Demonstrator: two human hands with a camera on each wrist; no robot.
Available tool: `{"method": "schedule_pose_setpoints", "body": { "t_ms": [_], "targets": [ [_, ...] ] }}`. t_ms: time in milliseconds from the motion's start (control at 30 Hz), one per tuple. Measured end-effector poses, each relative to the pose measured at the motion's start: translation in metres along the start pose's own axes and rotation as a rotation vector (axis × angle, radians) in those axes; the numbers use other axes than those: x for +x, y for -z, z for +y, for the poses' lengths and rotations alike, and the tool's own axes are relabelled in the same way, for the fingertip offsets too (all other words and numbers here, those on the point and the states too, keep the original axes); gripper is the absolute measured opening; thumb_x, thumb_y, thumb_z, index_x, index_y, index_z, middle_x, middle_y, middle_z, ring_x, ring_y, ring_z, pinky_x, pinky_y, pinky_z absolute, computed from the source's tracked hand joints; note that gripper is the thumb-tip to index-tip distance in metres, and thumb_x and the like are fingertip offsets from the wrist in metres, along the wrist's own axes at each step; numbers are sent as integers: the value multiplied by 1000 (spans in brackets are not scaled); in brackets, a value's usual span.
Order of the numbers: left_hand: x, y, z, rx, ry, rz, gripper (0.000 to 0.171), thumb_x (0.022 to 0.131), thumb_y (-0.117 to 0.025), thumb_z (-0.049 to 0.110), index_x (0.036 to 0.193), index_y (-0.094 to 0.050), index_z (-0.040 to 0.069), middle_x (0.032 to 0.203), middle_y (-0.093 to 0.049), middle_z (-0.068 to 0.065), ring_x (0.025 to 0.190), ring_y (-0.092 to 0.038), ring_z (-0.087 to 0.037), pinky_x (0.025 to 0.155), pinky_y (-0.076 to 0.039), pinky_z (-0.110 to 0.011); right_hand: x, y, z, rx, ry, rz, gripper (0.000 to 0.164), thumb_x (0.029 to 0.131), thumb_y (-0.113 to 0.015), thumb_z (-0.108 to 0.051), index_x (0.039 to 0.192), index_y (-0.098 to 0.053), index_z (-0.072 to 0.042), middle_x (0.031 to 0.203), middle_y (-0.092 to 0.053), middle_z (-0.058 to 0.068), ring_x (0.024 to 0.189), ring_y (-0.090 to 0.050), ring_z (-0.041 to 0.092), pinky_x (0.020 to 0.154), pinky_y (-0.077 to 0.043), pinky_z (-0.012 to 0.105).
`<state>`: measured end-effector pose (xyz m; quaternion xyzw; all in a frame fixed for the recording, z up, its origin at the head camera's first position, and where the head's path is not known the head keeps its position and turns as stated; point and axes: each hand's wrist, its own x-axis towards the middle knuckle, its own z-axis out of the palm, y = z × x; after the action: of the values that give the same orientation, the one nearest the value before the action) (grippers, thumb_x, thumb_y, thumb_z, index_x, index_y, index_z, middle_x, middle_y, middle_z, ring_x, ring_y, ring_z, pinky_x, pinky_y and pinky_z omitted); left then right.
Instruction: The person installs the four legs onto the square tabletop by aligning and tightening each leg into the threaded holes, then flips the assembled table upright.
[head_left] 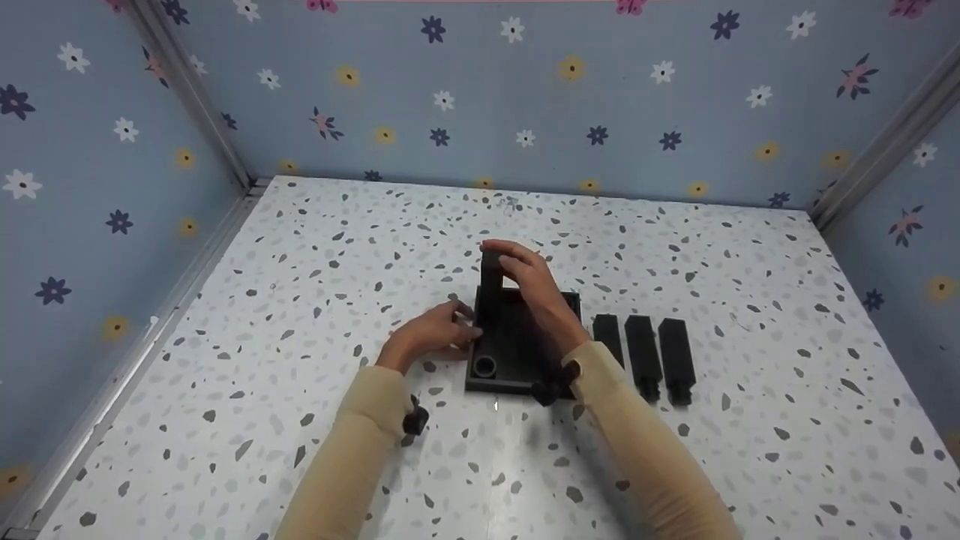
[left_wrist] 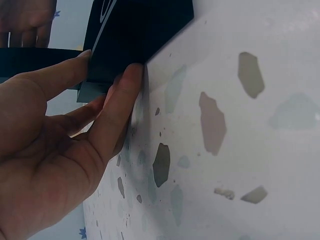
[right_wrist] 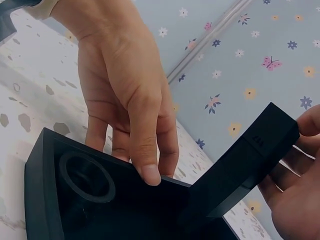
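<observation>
The grip of the right hand [head_left: 531,276] is clamped on the top of a black rectangular post [head_left: 490,289], roughly upright at the far-left corner of a shallow black rectangular tray [head_left: 514,388]. The grip of the left hand [head_left: 436,330] pinches the tray's left wall. A black round ring [head_left: 485,367] occupies the near-left corner. Three black oblong blocks [head_left: 643,352] lie rightward on the white, grey-speckled desk [head_left: 255,367]. Blue flower-patterned walls [head_left: 487,97] border it.

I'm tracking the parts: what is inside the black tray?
Inside the black tray, a round socket sits in the near-left corner and a black post stands near the far-left one. The right hand covers much of the right side, so anything there cannot be seen.
</observation>
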<state>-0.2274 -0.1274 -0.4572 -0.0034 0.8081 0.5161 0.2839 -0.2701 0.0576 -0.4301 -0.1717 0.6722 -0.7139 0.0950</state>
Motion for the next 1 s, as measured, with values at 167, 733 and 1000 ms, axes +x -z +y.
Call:
{"method": "schedule_pose_setpoints", "body": {
  "t_ms": [167,733,1000],
  "targets": [
    [1,0,-1,-44,1,-17,45,91,-64,17,131,-45,4,111,-61,-16,98,-64,-24,81,-57,-31,-2,1,-3,0,-43,-19,33,100,-44,-15,130,-57,-8,131,-59,13,116,-57,21,103,-43,43],
    [0,-2,0,-3,13,6,47,91,-65,20,131,-46,7,109,-63,-14,98,-65,-23,81,-57,-31,-1,2,2,-8,15,9,30,96,-46,-7,122,-57,1,108,-58,4,97,-54,17,89,-43,34],
    [-1,-1,1,7,-5,11,45,91,-65,20,130,-47,6,106,-64,-13,96,-65,-23,82,-56,-31,2,3,5,66,45,-12,28,94,-48,-5,120,-51,5,103,-56,3,93,-53,17,84,-44,30]
  ]
}}
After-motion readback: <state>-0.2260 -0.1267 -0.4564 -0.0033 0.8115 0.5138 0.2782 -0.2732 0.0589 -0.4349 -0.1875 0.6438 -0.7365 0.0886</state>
